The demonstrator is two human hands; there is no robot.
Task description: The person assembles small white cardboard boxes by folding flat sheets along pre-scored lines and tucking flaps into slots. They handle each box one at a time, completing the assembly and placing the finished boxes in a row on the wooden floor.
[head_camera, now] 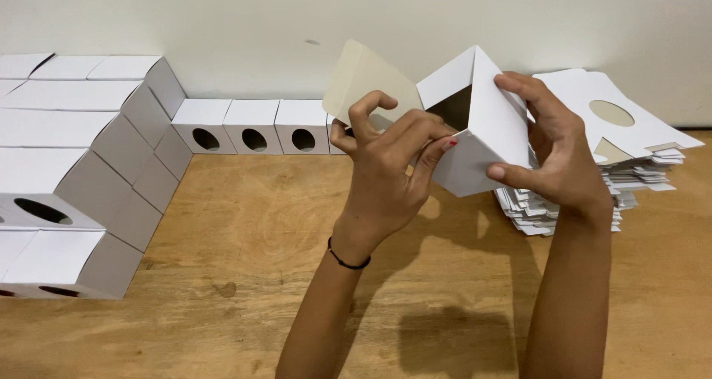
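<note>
I hold a white cardboard box (486,138) up in the air above the wooden table (245,275), tilted on a corner. Its top is open and a beige-backed flap (363,78) sticks up to the left. My left hand (389,167) grips the box's left edge, fingers curled over the rim at the base of that flap. My right hand (549,145) clasps the right side, thumb on the front face and fingers over the top edge.
A stack of flat white box blanks (630,153) with oval cut-outs lies at the right. Three finished boxes (252,127) with oval holes stand in a row along the wall. Several more finished boxes (74,171) are piled at the left.
</note>
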